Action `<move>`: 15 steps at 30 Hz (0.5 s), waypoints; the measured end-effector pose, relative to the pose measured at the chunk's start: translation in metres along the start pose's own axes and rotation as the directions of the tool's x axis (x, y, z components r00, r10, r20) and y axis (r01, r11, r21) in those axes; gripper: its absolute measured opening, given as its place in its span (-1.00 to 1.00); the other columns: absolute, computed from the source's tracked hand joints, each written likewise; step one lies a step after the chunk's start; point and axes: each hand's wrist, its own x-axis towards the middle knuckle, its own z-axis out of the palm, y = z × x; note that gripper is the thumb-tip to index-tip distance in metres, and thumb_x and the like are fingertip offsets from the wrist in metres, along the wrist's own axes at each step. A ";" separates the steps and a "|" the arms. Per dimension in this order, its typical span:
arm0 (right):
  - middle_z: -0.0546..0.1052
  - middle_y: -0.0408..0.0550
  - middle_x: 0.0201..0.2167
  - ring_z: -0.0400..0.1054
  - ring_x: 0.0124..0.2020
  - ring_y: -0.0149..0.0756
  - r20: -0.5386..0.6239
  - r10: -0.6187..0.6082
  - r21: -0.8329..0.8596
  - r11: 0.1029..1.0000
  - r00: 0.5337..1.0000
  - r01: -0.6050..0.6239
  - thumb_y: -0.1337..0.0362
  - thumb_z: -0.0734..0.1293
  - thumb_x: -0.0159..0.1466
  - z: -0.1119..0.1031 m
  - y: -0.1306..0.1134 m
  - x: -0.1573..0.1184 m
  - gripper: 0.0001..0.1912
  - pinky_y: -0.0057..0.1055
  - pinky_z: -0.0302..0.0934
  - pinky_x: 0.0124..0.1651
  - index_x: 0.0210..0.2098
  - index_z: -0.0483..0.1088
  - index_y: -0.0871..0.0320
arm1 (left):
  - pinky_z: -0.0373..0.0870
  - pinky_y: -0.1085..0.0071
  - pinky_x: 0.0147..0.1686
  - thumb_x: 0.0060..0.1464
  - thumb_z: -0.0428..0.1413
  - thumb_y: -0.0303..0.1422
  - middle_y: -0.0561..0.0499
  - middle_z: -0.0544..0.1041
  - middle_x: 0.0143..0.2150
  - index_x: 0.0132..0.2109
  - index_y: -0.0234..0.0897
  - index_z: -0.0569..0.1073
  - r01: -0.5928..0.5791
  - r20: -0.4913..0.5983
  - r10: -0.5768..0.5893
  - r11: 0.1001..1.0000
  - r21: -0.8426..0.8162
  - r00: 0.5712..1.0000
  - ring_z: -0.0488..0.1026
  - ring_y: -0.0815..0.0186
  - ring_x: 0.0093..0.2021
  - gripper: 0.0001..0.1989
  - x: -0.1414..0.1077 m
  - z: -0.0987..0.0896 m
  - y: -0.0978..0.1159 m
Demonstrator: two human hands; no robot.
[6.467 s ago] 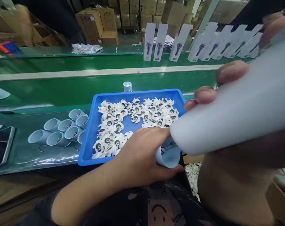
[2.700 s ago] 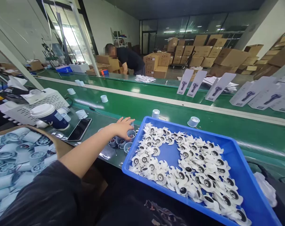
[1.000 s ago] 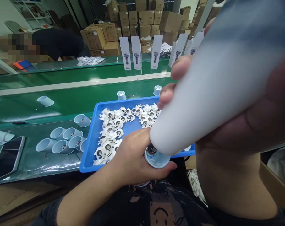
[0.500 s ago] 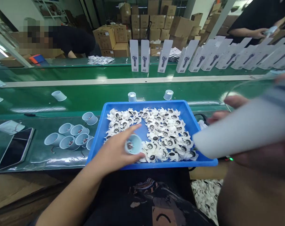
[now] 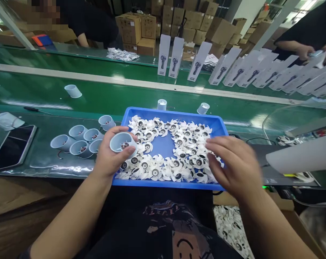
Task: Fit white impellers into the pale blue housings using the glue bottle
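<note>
My left hand (image 5: 109,154) is wrapped round a light blue cup (image 5: 119,141) with small reddish and silvery parts inside, held over the left edge of a blue tray (image 5: 163,185). Many white fan wheels (image 5: 155,172) with dark centres lie in the tray, around a bare patch of its floor. My right hand (image 5: 234,162), slightly blurred, hovers over the tray's right side with its fingers apart and no object visible in it. Left of the tray stand several similar cups (image 5: 80,148).
A white cylinder (image 5: 303,153) juts in from the right. Beyond the tray, cups (image 5: 73,91) rest on the green surface (image 5: 111,99). White boxes (image 5: 199,63) line the back. A phone-like slab (image 5: 14,151) lies left. Two people are across the bench.
My left hand has moved left with its cup. My right hand has come away from the white cylinder to the tray's right side. The view has tilted and shifted.
</note>
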 end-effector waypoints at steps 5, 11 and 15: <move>0.55 -0.09 -0.11 0.41 -0.12 -0.19 0.399 -0.033 -0.182 0.977 0.916 0.114 0.53 0.30 0.27 0.043 0.007 0.049 -0.74 -0.24 0.29 -0.05 -0.19 0.55 0.09 | 0.48 0.27 -0.22 -0.17 0.40 -0.14 -0.03 0.58 -0.25 -0.03 -0.19 0.36 0.034 0.043 -0.033 0.999 -0.011 0.999 0.55 0.17 -0.22 -0.41 -0.004 -0.004 -0.005; 0.45 0.01 0.01 0.35 0.03 -0.17 0.471 0.149 -0.410 0.910 0.869 0.067 0.27 0.32 0.40 0.044 0.011 0.071 -0.82 -0.11 0.30 0.08 -0.04 0.44 0.18 | 0.47 0.28 -0.24 -0.18 0.40 -0.12 -0.05 0.58 -0.25 -0.03 -0.21 0.38 0.086 0.081 -0.085 0.996 -0.015 0.993 0.55 0.17 -0.24 -0.40 -0.004 -0.004 -0.003; 0.43 0.04 0.02 0.37 0.00 -0.17 0.451 0.255 -0.502 0.865 0.855 0.006 0.21 0.33 0.40 0.049 -0.003 0.077 -0.72 -0.12 0.35 0.05 0.05 0.39 0.20 | 0.46 0.27 -0.22 -0.19 0.40 -0.09 -0.03 0.58 -0.24 -0.01 -0.19 0.38 0.152 0.077 -0.154 0.988 0.037 0.985 0.55 0.14 -0.20 -0.38 -0.004 -0.004 0.000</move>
